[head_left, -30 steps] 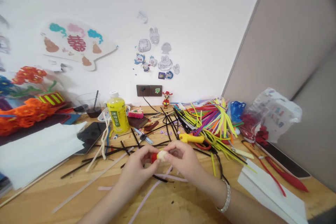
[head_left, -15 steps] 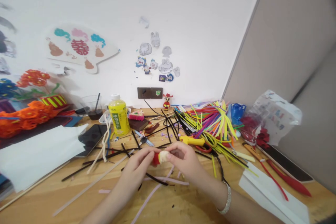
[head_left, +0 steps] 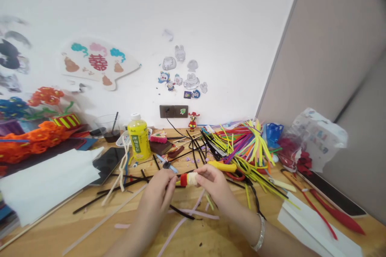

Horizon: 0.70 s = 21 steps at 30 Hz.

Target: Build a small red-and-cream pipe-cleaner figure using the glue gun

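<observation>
A small piece wound from fuzzy pipe cleaner (head_left: pixel 183 180) is held level above the table, red at the left, a thin yellow band, then cream at the right. My right hand (head_left: pixel 214 184) pinches the cream end between thumb and fingers. On the other side, my left hand (head_left: pixel 159 188) is closed with thumb and fingers pressed together, at a yellow strand that sticks out from the red end. Its fingertips are partly hidden by the hand's back. Black pipe cleaners (head_left: pixel 181 212) and pale lilac strips (head_left: pixel 200 213) lie beneath the hands.
Behind the hands stand a yellow bottle (head_left: pixel 139 138) and a small red-hatted figure (head_left: pixel 193 121). Yellow-handled scissors (head_left: pixel 223 166) lie by a heap of colourful pipe cleaners (head_left: pixel 241 144). White paper (head_left: pixel 51 180) covers the left; red-handled pliers (head_left: pixel 334 213) lie right.
My left hand has drawn slightly left from the red end, so more of the piece and a yellow strand show. The right hand keeps its pinch. The view has tilted slightly upward.
</observation>
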Each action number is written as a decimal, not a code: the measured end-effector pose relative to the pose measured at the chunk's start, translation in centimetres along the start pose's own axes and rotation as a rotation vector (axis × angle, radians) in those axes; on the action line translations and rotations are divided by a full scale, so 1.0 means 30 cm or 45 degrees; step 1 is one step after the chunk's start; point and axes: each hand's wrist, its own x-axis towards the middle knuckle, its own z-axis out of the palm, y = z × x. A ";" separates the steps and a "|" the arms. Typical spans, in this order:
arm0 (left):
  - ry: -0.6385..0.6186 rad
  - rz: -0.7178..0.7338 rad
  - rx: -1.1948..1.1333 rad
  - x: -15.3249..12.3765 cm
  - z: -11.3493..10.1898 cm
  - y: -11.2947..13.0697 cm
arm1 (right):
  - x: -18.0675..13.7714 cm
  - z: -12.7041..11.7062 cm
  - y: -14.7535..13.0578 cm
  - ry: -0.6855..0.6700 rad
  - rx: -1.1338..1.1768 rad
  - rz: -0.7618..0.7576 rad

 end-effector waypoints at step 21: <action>0.249 0.448 0.278 -0.034 0.042 0.005 | -0.033 0.030 0.012 -0.046 -0.021 -0.035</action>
